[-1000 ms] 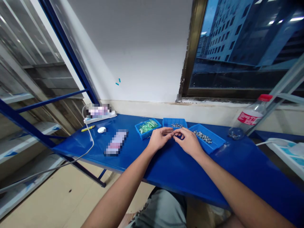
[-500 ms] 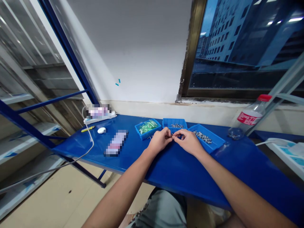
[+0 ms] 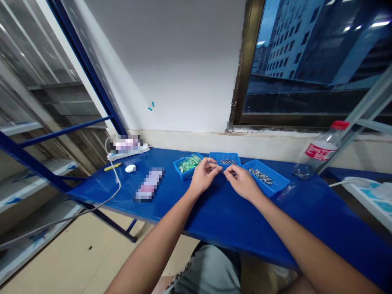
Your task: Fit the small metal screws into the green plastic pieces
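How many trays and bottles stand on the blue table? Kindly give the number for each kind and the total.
Blue plastic trays: 3 (left tray with green packets, middle tray and right tray with small metal parts)
Plastic bottles: 1
Total: 4

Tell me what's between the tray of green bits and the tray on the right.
A blue tray of small metal parts, in the head view.
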Tool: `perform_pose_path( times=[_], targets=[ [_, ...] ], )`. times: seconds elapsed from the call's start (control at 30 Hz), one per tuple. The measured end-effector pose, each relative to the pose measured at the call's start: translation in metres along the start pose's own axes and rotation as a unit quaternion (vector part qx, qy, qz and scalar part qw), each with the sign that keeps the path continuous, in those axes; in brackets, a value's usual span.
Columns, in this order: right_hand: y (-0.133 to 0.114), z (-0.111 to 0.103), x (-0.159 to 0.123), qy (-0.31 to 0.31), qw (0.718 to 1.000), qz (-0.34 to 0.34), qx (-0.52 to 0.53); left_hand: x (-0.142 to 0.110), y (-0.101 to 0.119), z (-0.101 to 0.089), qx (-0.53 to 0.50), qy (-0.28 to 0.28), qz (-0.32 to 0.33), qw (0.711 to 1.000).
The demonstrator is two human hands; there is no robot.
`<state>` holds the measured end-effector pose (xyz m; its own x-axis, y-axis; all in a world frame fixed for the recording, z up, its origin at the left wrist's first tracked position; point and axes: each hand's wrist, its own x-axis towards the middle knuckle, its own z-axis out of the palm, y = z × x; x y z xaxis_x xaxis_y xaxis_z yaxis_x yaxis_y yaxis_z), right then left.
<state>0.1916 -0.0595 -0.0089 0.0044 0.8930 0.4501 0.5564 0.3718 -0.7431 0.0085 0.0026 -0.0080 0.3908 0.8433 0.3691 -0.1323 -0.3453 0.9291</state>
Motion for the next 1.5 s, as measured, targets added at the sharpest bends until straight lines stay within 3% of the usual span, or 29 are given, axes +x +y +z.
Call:
perform_pose_path(
  times=[0.13,0.4,0.5,0.6,0.8,1.1,1.23,1.33,1.5],
  targets=[
    [0.0,0.006,-0.002,-0.044,0.999,-0.024,-0.006,0.002,0.0,-0.001,-0.062,-0.006,-0.031,0.998],
    [0.009,0.008,-0.001,-0.008,0.999,0.022,0.032,0.0,0.003,0.0,-0.069,-0.037,-0.051,0.996],
    [0.011,0.008,0.0,-0.004,0.997,0.041,0.066,0.0,0.003,0.0,-0.032,-0.045,-0.038,0.998],
    [0.011,0.007,0.0,0.012,0.993,0.065,0.099,-0.002,0.006,-0.001,0.081,-0.033,-0.001,0.996],
    [0.013,0.004,0.004,0.035,0.991,0.099,0.085,-0.007,0.008,-0.006,0.348,-0.103,0.095,0.927],
    [0.015,0.004,0.011,0.058,0.973,0.108,0.194,-0.006,-0.003,0.004,0.362,-0.239,0.197,0.879],
    [0.016,0.004,0.015,0.055,0.968,0.139,0.2,-0.005,-0.002,0.01,0.412,-0.245,0.192,0.856],
    [0.016,0.004,0.014,0.053,0.975,0.161,0.147,-0.006,0.002,0.012,0.464,-0.226,0.174,0.839],
    [0.01,-0.001,0.008,0.061,0.99,0.106,0.063,-0.008,0.004,0.012,0.492,-0.205,0.164,0.83]
  ],
)
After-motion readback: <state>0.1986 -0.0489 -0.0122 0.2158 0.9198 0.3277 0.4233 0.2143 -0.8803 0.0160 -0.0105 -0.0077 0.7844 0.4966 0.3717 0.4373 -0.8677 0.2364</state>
